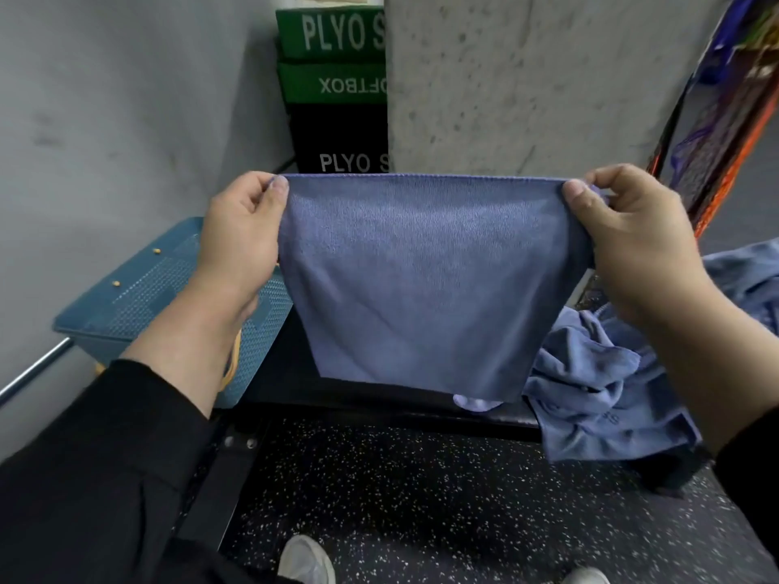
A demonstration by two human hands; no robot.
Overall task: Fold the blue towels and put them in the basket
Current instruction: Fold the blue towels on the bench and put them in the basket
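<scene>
Shoes (306, 559) at 6 o'clock on speckled black floor (421, 499); blue towel (425, 284) held up at centre, left hand (242, 233) and right hand (632, 242) pinching its top corners, spread apart; towel pile (598, 385) at 4 o'clock on dark bench (379, 408); blue basket (139, 292) at 9, partly behind left arm; concrete pillar (527, 78) at 12; green boxes (333, 56) cut off by it.

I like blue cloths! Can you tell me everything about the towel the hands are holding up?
The towel is blue-purple and looks soft, like fine terry, with a stitched top edge. It hangs flat and spread out in the air, top edge pulled straight, sides narrowing toward the bottom. The left hand pinches its top left corner and the right hand pinches its top right corner. Nothing else visibly touches it.
</scene>
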